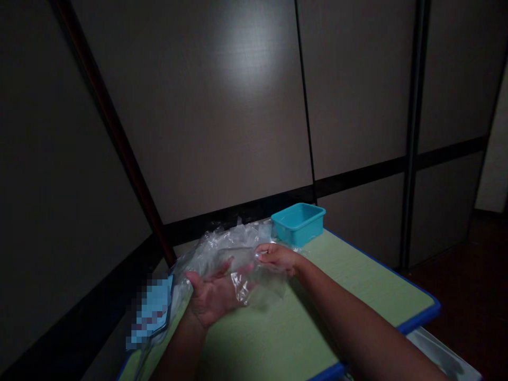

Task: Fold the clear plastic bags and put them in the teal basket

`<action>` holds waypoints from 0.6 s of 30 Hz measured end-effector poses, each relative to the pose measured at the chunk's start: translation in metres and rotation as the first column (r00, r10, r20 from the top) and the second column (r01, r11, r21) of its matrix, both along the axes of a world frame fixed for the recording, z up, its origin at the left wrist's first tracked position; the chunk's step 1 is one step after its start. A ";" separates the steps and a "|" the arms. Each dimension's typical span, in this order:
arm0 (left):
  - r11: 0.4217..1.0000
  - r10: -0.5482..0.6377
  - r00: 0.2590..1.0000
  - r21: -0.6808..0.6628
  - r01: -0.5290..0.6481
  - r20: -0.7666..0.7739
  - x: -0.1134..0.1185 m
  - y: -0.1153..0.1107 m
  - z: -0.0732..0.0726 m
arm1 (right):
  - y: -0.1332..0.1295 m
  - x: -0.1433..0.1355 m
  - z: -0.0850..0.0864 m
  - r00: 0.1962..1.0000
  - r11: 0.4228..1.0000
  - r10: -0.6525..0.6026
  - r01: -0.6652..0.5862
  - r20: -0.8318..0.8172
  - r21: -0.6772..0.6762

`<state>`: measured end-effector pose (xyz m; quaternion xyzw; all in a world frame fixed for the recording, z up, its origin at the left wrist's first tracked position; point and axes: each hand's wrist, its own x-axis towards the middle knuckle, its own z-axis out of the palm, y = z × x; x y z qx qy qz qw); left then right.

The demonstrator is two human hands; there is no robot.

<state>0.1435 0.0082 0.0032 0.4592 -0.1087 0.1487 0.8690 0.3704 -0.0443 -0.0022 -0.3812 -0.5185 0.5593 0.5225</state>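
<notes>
A clear plastic bag hangs over the light green tabletop, between my two hands. My right hand pinches its upper edge between thumb and fingers. My left hand is turned palm up, its thumb and fingers spread apart. Part of the see-through film lies across the left fingers; whether they are inside the bag or behind it, I cannot tell. Just beyond both hands lies a crumpled heap of clear plastic bags on the table.
A turquoise plastic basket stands at the table's far corner. Blue packets, partly blurred out, lie at the left edge. The green table has blue edging. Behind it rise grey-brown cabinet panels with dark trim.
</notes>
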 end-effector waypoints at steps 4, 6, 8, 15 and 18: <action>0.991 0.103 0.986 -0.074 -0.114 -0.134 0.006 0.004 0.001 | 0.001 0.001 -0.006 0.983 0.983 0.154 -0.143 0.103 -0.114; 0.975 0.161 0.956 -0.112 -0.193 -0.243 0.007 0.005 0.003 | 0.002 0.002 -0.009 0.967 0.968 0.208 -0.183 0.148 -0.169; 0.939 0.254 0.912 -0.142 -0.312 -0.322 0.008 0.008 0.003 | 0.003 0.003 -0.012 0.963 0.964 0.213 -0.180 0.165 -0.194; 0.779 0.518 0.819 -0.261 -0.571 -0.245 0.007 0.013 0.001 | -0.002 0.005 -0.004 0.963 0.972 0.226 -0.214 0.145 -0.094; 0.857 0.440 0.893 -0.254 -0.448 -0.091 0.004 0.013 0.005 | -0.006 0.006 0.002 0.962 0.975 0.221 -0.218 0.158 -0.039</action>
